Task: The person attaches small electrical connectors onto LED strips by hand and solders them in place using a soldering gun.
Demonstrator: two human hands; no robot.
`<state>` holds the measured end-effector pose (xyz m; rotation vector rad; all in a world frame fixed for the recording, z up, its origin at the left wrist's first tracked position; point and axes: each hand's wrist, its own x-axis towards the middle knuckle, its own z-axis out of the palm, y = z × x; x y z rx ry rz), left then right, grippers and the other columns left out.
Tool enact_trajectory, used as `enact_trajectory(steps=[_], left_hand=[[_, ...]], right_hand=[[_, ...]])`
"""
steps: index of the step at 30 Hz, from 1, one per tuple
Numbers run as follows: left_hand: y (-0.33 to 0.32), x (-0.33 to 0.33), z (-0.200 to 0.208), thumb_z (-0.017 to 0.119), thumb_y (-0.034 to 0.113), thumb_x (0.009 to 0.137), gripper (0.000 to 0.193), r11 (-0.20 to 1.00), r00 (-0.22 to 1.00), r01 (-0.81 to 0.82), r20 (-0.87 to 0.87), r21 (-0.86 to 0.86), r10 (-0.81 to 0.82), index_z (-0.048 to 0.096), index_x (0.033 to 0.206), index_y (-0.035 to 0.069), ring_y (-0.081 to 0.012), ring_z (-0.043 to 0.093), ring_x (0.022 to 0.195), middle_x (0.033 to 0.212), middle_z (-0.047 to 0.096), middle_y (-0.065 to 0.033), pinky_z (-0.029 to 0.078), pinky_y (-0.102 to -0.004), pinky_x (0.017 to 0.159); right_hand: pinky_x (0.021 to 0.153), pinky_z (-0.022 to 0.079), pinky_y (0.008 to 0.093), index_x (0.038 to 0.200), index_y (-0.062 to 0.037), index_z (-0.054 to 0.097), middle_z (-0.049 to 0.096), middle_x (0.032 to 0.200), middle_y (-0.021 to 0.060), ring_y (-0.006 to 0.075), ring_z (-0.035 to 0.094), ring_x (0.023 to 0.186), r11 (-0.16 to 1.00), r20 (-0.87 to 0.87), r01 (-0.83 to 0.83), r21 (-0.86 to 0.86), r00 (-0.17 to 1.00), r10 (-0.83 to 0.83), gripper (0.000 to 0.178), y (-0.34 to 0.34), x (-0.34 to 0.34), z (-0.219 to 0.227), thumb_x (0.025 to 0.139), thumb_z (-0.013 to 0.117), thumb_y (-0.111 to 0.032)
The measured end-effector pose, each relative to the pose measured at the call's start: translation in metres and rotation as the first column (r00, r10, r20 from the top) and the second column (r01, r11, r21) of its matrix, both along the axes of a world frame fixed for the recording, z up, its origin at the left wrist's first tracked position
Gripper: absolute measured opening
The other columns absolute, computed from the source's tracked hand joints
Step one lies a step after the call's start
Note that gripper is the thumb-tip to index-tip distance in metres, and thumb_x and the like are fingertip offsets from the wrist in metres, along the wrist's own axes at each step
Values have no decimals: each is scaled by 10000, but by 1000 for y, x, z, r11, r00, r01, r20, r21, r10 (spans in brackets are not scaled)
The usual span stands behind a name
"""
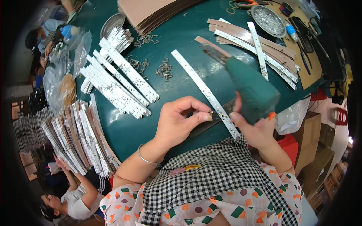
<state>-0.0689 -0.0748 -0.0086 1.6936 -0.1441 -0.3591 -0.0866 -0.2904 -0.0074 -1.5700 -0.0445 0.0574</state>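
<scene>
A white LED strip board [203, 88] with small yellow chips lies slantwise before me, its near end at my apron. My left hand [180, 121] is closed in a pinch at the strip's left edge, on a small metal piece [212, 112] too small to make out fully. My right hand [257, 130] is closed round a green handheld tool [254, 86], smeared by motion, with a metal-looking front end pointing away to the left. The right thumb is by the strip's right edge. Under the strip's near half is a dark flat bar [205, 126].
Stacked LED strips [113, 90] lie at left, more strips [260, 49] at right. Small metal pieces [164, 70] are heaped between. Brown boards [151, 13] are piled at the far edge. A metal bowl [268, 20] holds small parts. Two other people [77, 199] are at left.
</scene>
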Motion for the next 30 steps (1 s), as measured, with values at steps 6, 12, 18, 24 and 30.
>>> enact_trajectory(steps=[6,12,18,24,30], left_hand=[[-15,-7,0,768,49,815,164,929,985,-131,-148,-345,84,644,887,-31,-181,673,816,887,692,-130,555,-306,800],[-22,-11,1,739,14,837,113,930,992,-127,-51,-346,116,671,914,-32,-123,659,799,892,702,-92,529,-244,740],[-26,-13,3,754,-19,800,85,960,980,-182,39,-213,194,700,861,-42,-129,664,755,850,715,-98,524,-241,698],[-21,-15,0,779,-19,765,106,976,975,-159,130,-149,179,709,841,-41,-157,675,742,852,720,-114,530,-255,684],[-26,-14,-3,770,-40,756,107,964,962,-165,180,-207,204,713,847,-36,-166,691,769,872,728,-126,539,-255,697]], right_hand=[[677,529,228,1134,29,564,668,955,94,91,619,777,988,43,-152,25,988,150,298,8,6,-3,851,644,79],[698,531,251,1096,10,579,684,917,88,110,652,796,995,63,-99,8,993,98,317,10,9,-4,807,710,20],[709,521,265,1101,-6,587,697,892,81,110,664,799,996,74,-87,-21,993,88,385,10,10,-9,766,769,-63],[739,528,270,1195,-7,557,687,930,101,130,674,832,991,12,-135,18,991,135,488,12,11,-12,757,765,-66],[750,536,274,1219,-1,544,699,964,111,151,695,860,995,51,-96,-11,994,96,548,11,9,-17,741,794,-95]])
